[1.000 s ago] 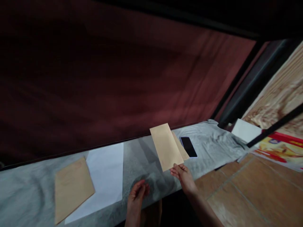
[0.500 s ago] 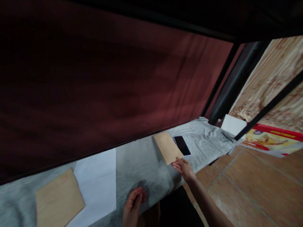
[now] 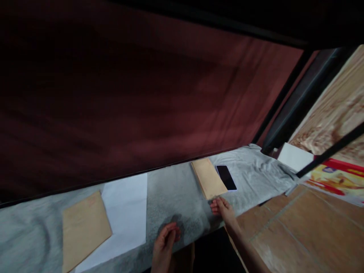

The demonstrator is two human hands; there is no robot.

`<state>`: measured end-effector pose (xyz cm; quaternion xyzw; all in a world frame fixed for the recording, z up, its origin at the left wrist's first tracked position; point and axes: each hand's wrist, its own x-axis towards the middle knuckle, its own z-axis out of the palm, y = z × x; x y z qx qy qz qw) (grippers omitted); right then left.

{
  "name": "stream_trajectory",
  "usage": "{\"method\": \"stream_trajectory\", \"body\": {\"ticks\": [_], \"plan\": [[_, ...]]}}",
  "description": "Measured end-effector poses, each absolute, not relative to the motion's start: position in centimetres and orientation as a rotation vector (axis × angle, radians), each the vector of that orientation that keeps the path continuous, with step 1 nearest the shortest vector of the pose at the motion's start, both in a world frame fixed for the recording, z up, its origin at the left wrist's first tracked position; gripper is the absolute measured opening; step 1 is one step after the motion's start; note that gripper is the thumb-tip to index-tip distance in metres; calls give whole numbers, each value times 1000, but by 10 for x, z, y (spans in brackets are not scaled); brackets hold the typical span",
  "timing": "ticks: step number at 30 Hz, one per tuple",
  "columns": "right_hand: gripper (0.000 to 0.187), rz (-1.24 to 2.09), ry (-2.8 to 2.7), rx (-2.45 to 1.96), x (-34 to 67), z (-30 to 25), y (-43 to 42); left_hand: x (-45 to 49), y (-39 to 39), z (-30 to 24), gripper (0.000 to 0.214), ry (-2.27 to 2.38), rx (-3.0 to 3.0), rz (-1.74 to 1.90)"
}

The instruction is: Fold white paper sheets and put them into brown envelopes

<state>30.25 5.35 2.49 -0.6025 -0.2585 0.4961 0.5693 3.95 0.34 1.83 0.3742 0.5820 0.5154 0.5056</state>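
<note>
A neat stack of brown paper envelopes (image 3: 209,178) lies on the grey cloth, its right edge over part of a dark-screened phone (image 3: 226,177). Just below the stack's near corner is my right hand (image 3: 222,208), fingers loosely bent and holding nothing. My left hand (image 3: 167,239) hovers low over the cloth's front edge, loosely curled with the thumb apart from the fingers and nothing visible in it. To its left lies a white paper sheet (image 3: 127,216), partly covered by a single brown envelope (image 3: 85,229).
The grey cloth (image 3: 173,189) covers a long narrow surface against a dark red panel (image 3: 148,110). Black frame bars (image 3: 284,94) rise at the right. Beyond them are a white box (image 3: 295,156), a red and yellow carton (image 3: 338,180) and floor tiles (image 3: 290,231).
My right hand has let go of the envelope stack's corner and drawn slightly back toward me. The view has shifted, so everything sits a little further right. My left hand stays curled.
</note>
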Motion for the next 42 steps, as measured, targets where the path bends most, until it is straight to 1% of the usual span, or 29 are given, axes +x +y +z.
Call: {"method": "stream_trajectory", "body": {"ticks": [3, 6, 8, 10, 12, 14, 18, 20, 22, 26, 30, 34, 38, 40, 42], "plan": [[39, 968, -1101, -1481, 282, 10, 42, 31, 2, 22, 57, 1475, 999, 1195], [35, 753, -1592, -1413, 262, -9, 36, -1, 7, 33, 41, 1679, 1274, 1290], [38, 585, -1841, -1376, 250, -21, 35, -34, 9, 38, 35, 1863, 1417, 1346], [44, 426, -2019, -1366, 242, -31, 35, -66, 8, 35, 37, 2058, 1498, 1344], [49, 278, -2121, -1383, 237, -39, 35, -88, 5, 25, 42, 2215, 1611, 1288], [51, 133, -2161, -1398, 236, -44, 35, -97, 0, 10, 52, 2277, 1851, 1136], [52, -137, -2203, -1361, 237, -48, 37, -86, -9, -12, 70, 2341, 2303, 712], [52, -244, -2221, -1339, 237, -47, 38, -78, -11, -11, 71, 2389, 2335, 497], [52, -316, -2230, -1331, 236, -45, 38, -73, -9, -3, 65, 2409, 2275, 285], [51, -389, -2218, -1342, 234, -43, 38, -67, -3, 19, 48, 2360, 2137, 0], [50, -415, -2205, -1323, 234, -45, 39, -61, 1, 35, 46, 2377, 2066, -40], [49, -368, -2203, -1316, 236, -47, 39, -64, 1, 51, 50, 2433, 1970, 19], [48, -272, -2191, -1338, 235, -46, 37, -60, 3, 64, 47, 2375, 2032, 161], [46, -182, -2173, -1354, 235, -46, 37, -46, 5, 65, 47, 2287, 2130, 292], [45, -24, -2136, -1371, 236, -44, 38, -23, 7, 60, 49, 2181, 2250, 413]]}}
